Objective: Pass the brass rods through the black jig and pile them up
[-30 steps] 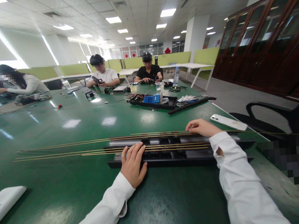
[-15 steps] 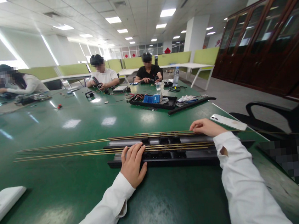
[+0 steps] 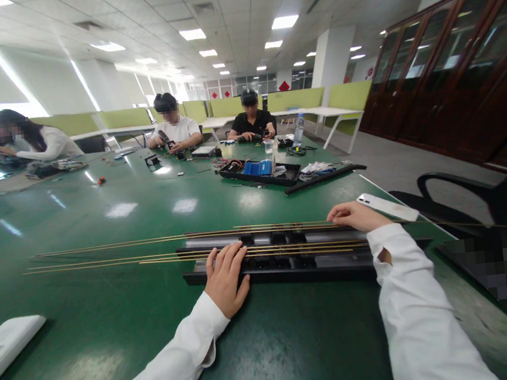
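Note:
Two long black channel-like rails (image 3: 334, 271) lie side by side across the green table in front of me. Several thin gold-coloured rods (image 3: 107, 266) run lengthwise over them in two groups, their ends sticking out past the rails on the left. My left hand (image 3: 227, 280) rests palm down over the near group and the rail, fingers stretched out. At the far group, my right hand (image 3: 351, 215) has its fingers curled and pinched on a thin gold rod (image 3: 279, 224). Its fingertips partly hide the grip.
A white phone (image 3: 386, 206) lies just beyond my right hand. Farther off are a black tray (image 3: 279, 178) with a blue part, a dark strip (image 3: 325, 179) and a water bottle (image 3: 298, 129). A white object (image 3: 11, 345) lies at left. Several people sit around the table.
My right hand has shifted slightly to the right, and the far rod's left end has slid a little the same way. My left hand has stayed nearly still.

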Demonstrator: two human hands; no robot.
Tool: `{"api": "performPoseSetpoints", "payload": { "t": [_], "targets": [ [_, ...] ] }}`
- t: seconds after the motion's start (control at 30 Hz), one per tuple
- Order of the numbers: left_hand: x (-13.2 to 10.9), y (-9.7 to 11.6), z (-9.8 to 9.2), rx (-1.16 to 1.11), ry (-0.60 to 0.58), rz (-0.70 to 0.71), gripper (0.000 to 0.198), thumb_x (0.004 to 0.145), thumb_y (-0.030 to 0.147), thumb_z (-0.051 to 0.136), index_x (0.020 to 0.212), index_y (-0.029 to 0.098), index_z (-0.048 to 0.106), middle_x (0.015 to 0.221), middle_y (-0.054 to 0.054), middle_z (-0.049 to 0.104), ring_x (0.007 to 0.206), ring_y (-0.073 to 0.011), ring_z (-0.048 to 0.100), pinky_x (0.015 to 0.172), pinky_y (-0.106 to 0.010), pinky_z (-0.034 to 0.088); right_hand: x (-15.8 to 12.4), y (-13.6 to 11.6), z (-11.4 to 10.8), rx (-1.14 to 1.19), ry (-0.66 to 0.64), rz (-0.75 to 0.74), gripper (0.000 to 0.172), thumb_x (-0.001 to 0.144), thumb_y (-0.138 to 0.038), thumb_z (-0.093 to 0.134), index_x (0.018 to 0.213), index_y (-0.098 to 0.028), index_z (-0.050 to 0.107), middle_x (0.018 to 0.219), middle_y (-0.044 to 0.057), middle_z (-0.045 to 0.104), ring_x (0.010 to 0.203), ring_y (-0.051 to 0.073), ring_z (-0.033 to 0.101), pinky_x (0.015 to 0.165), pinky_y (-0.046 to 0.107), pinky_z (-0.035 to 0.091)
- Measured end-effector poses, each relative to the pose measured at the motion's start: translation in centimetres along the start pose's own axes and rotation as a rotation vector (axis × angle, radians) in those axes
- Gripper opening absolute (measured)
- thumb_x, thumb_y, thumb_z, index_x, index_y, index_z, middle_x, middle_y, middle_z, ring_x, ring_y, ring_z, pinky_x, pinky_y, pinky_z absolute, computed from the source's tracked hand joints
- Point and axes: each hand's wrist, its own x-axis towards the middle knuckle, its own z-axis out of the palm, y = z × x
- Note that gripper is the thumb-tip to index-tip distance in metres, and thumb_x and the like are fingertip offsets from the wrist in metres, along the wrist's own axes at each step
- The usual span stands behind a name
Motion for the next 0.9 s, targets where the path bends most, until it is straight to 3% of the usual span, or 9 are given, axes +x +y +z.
{"api": "performPoseSetpoints", "payload": {
  "t": [0.33, 0.6, 0.8, 0.9],
  "targets": [
    [0.0, 0.2, -0.4, -0.013, -0.002, -0.014, 0.048, 0.078, 0.024, 0.043, 0.126, 0.017, 0.038, 0.130, -0.009, 0.042, 0.121, -0.0242, 0.034, 0.104, -0.046, 0.012, 0.1, 0.5, -0.1, -0.007, 0.018, 0.043, 0.009, 0.060, -0.020, 0.055, 0.066, -0.018, 0.061, 0.059, 0.001, 0.064, 0.060, 0.014, 0.059, 0.059, 0.024, 0.046],
    [0.0, 0.0, -0.1, -0.005, 0.002, 0.006, 0.048, 0.079, 0.025, 0.042, 0.126, 0.017, 0.036, 0.130, -0.010, 0.042, 0.121, -0.0240, 0.034, 0.103, -0.045, 0.011, 0.1, 0.5, 0.2, -0.011, 0.020, 0.082, 0.016, 0.067, -0.032, 0.055, 0.069, -0.017, 0.060, 0.062, 0.003, 0.065, 0.059, 0.015, 0.059, 0.060, 0.024, 0.047],
    [0.1, 0.3, -0.1, -0.001, -0.001, 0.011, 0.049, 0.079, 0.024, 0.043, 0.127, 0.017, 0.036, 0.130, -0.010, 0.042, 0.121, -0.0242, 0.034, 0.103, -0.046, 0.011, 0.3, -2.3, 1.2, -0.182, 0.143, -0.036, 0.015, 0.069, -0.029, 0.054, 0.069, -0.018, 0.063, 0.071, 0.004, 0.068, 0.068, 0.015, 0.060, 0.064, 0.022, 0.045],
    [0.2, 0.5, -0.1, 0.010, -0.003, 0.016, 0.049, 0.079, 0.023, 0.042, 0.127, 0.017, 0.035, 0.130, -0.010, 0.042, 0.120, -0.0243, 0.034, 0.103, -0.046, 0.011, 0.4, -4.0, 2.4, -0.203, 0.123, -0.094, 0.012, 0.068, -0.025, 0.053, 0.069, -0.018, 0.063, 0.069, 0.002, 0.067, 0.068, 0.014, 0.060, 0.063, 0.022, 0.044]
  ]
}}
